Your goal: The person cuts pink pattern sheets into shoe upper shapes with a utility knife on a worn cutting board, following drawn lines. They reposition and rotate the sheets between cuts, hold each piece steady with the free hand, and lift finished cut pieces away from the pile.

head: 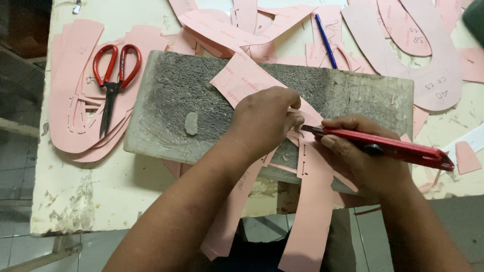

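My left hand (264,118) presses down on a pink paper pattern piece (312,201) that lies across a grey, scarred cutting block (171,95). The pattern's long strips hang over the table's front edge. My right hand (365,161) grips a red utility knife (388,147), its blade tip touching the pink pattern just beside my left fingers. Small slots are cut in the paper near the blade.
Red-handled scissors (115,75) lie on a stack of pink patterns (75,90) at the left. More pink shoe-shaped patterns (428,60) and a blue pen (326,41) cover the back of the worn cream table (80,196). Tiled floor shows below the table's front edge.
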